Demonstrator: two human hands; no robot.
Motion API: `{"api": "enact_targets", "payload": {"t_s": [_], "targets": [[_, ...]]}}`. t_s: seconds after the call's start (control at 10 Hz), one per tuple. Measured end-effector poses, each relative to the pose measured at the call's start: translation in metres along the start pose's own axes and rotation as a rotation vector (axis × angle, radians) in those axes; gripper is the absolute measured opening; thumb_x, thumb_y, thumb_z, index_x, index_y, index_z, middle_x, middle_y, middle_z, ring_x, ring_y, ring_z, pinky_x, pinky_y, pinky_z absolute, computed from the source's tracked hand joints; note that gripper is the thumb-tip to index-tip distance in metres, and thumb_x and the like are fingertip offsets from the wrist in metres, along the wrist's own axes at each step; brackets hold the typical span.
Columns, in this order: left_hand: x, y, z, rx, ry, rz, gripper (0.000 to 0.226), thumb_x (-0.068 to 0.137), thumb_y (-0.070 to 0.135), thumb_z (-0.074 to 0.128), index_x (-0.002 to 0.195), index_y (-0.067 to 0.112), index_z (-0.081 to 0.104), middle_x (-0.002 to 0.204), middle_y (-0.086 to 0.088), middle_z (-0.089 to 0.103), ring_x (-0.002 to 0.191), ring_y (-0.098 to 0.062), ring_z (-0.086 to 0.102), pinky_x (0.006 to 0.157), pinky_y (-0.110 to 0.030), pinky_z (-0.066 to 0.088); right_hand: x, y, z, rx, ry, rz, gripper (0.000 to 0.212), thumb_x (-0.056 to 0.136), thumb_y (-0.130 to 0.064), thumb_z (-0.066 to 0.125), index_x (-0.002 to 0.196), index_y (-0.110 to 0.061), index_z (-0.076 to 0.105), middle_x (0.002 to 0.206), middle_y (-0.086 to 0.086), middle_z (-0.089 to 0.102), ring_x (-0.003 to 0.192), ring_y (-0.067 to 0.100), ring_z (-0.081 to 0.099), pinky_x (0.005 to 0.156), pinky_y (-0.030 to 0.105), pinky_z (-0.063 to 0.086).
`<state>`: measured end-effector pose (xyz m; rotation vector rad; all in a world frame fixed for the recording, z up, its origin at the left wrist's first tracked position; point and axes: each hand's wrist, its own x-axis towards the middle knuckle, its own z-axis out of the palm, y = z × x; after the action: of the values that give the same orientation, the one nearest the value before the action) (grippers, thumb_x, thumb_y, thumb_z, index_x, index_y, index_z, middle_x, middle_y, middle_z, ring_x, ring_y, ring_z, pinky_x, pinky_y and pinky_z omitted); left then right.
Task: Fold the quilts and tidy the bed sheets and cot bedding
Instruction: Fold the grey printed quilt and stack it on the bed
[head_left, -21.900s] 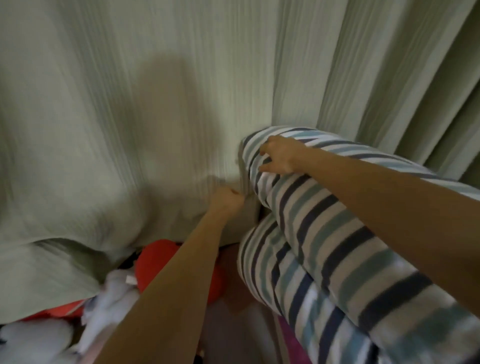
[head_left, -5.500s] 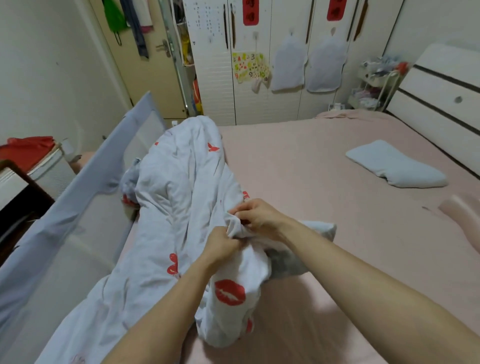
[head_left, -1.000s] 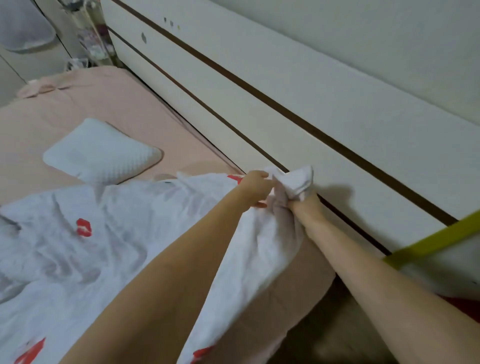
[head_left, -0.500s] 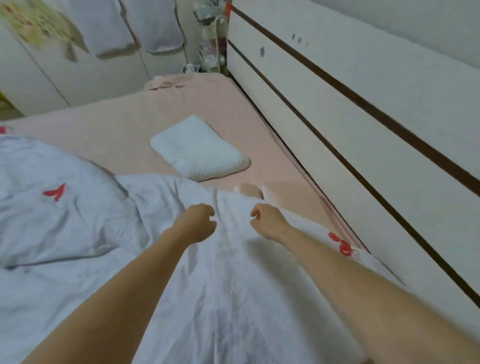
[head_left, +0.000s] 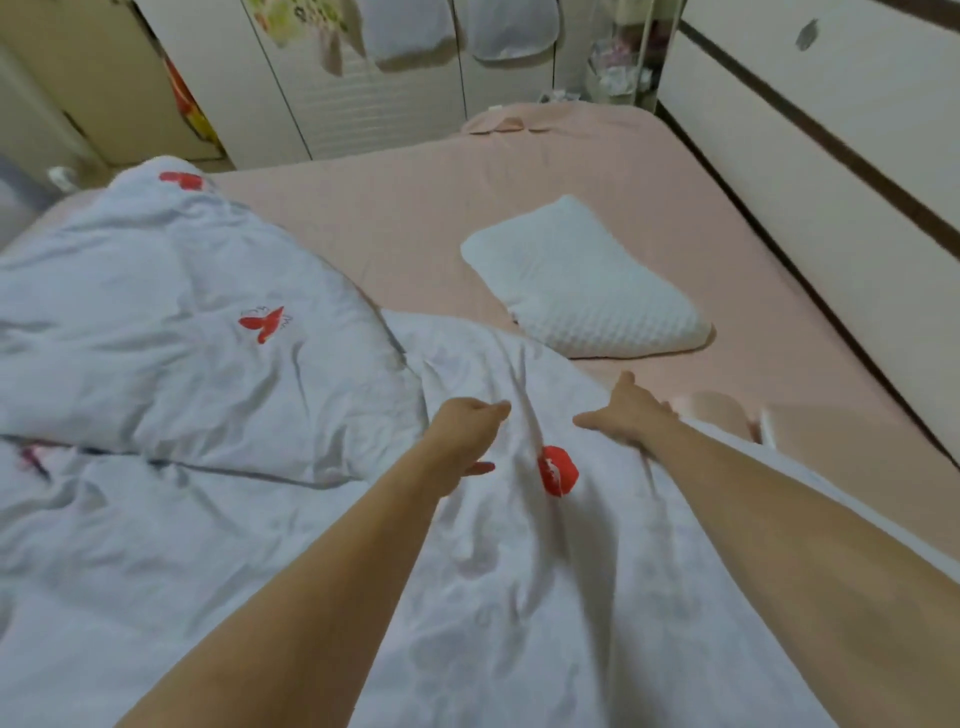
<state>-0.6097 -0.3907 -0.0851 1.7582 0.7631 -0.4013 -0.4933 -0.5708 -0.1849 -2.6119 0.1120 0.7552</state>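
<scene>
Item: white quilt (head_left: 171, 332) with red prints, spread unevenly over the pink bed sheet (head_left: 415, 208); it filled the left and lower frame, bunched thick at centre left, with a raised crease running from frame centre down to a red lip print.

Left hand (head_left: 462, 426): just left of that crease, over the cloth, fingers extended and loosely apart, holding nothing.

Right hand (head_left: 623, 415): just right of the crease, near the quilt's right-hand edge, fingers spread and straight, resting on or just above the fabric; contact could not be told.

Relation: the crease lay between both hands, equally near; the bulk lay to the left, so the left hand was judged better placed for smoothing it.

Nearby: white pillow (head_left: 582, 280), right of centre, touching the quilt's far edge, and the headboard (head_left: 831, 156) at right.
</scene>
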Motion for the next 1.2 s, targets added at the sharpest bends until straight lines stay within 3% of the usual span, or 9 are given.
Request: {"api": "enact_targets", "payload": {"t_s": [0.1, 0.2, 0.3, 0.4, 0.5, 0.8, 0.9, 1.0, 1.2], "targets": [[0.01, 0.007, -0.009, -0.115, 0.024, -0.089, 0.047, 0.093, 0.043, 0.058, 0.123, 0.008, 0.051, 0.116, -0.006, 0.051, 0.11, -0.029, 0.051, 0.087, -0.042, 0.054, -0.026, -0.014, 0.003, 0.143, -0.035, -0.23, 0.041, 0.081, -0.015, 0.061, 0.122, -0.009, 0.053, 0.115, 0.011, 0.062, 0.094, 0.025, 0.059, 0.072, 0.03, 0.047], [0.012, 0.018, -0.009, -0.195, 0.049, -0.2, 0.101, 0.073, 0.065, 0.069, 0.147, 0.009, 0.028, 0.147, -0.011, 0.038, 0.128, -0.039, 0.043, 0.09, -0.05, 0.049, -0.093, -0.035, 0.007, 0.393, -0.164, -0.498, 0.033, 0.08, -0.005, 0.053, 0.097, -0.029, 0.068, 0.091, -0.009, 0.071, 0.082, 0.01, 0.066, 0.067, 0.021, 0.052], [0.007, 0.011, -0.006, -0.224, 0.232, -0.278, 0.122, 0.069, 0.049, 0.08, 0.149, 0.003, 0.001, 0.143, -0.02, 0.041, 0.125, -0.039, 0.046, 0.097, -0.046, 0.046, -0.159, -0.051, 0.015, 0.416, -0.32, -0.61, 0.041, 0.08, 0.0, 0.048, 0.105, -0.024, 0.07, 0.092, -0.001, 0.072, 0.076, 0.009, 0.065, 0.067, 0.026, 0.049], [-0.007, -0.023, -0.029, -0.123, 0.465, -0.228, 0.064, 0.089, 0.019, 0.061, 0.14, -0.006, 0.031, 0.129, -0.019, 0.054, 0.113, -0.034, 0.055, 0.083, -0.031, 0.046, -0.192, -0.062, 0.004, 0.318, -0.467, -0.668, 0.02, 0.085, -0.003, 0.054, 0.095, -0.011, 0.069, 0.082, 0.007, 0.065, 0.071, 0.01, 0.054, 0.069, 0.029, 0.042], [-0.031, -0.052, -0.054, -0.312, 0.527, -0.163, 0.03, 0.096, 0.017, 0.048, 0.118, -0.003, 0.052, 0.104, -0.011, 0.06, 0.089, -0.028, 0.057, 0.07, -0.025, 0.044, -0.197, -0.07, -0.013, 0.337, -0.59, -0.574, 0.025, 0.094, -0.035, 0.056, 0.101, -0.022, 0.075, 0.091, -0.009, 0.072, 0.081, -0.003, 0.06, 0.073, 0.005, 0.043], [-0.109, -0.068, -0.089, -1.068, 0.093, -0.079, 0.048, 0.096, 0.037, 0.053, 0.127, 0.0, 0.054, 0.119, -0.022, 0.064, 0.11, -0.037, 0.061, 0.101, -0.051, 0.045, -0.169, -0.132, 0.059, 0.688, -0.518, -0.043, 0.031, 0.1, -0.044, 0.042, 0.101, -0.018, 0.057, 0.096, 0.001, 0.059, 0.068, 0.007, 0.06, 0.05, 0.017, 0.048], [-0.122, -0.09, -0.108, -1.151, 0.057, -0.086, 0.036, 0.095, 0.036, 0.056, 0.109, 0.003, 0.063, 0.101, -0.017, 0.072, 0.09, -0.031, 0.07, 0.08, -0.043, 0.055, -0.168, -0.126, 0.091, 0.681, -0.557, 0.043, 0.05, 0.101, -0.046, 0.038, 0.132, -0.01, 0.05, 0.126, 0.01, 0.057, 0.102, 0.025, 0.061, 0.082, 0.035, 0.052], [-0.13, -0.104, -0.12, -1.11, 0.045, -0.089, 0.038, 0.095, 0.035, 0.056, 0.113, 0.002, 0.062, 0.101, -0.014, 0.073, 0.087, -0.027, 0.071, 0.068, -0.035, 0.057, -0.177, -0.122, 0.114, 0.679, -0.525, -0.044, 0.043, 0.099, -0.034, 0.049, 0.134, -0.009, 0.052, 0.123, 0.003, 0.06, 0.106, 0.024, 0.061, 0.086, 0.033, 0.049], [-0.134, -0.089, -0.149, 0.152, 0.338, -0.235, 0.051, 0.09, 0.024, 0.06, 0.131, -0.001, 0.043, 0.132, -0.019, 0.049, 0.116, -0.035, 0.053, 0.092, -0.041, 0.048, -0.194, -0.142, 0.095, 0.838, -0.03, -0.107, 0.038, 0.085, -0.018, 0.07, 0.117, 0.002, 0.064, 0.119, 0.011, 0.065, 0.107, 0.024, 0.062, 0.087, 0.024, 0.045]]}}
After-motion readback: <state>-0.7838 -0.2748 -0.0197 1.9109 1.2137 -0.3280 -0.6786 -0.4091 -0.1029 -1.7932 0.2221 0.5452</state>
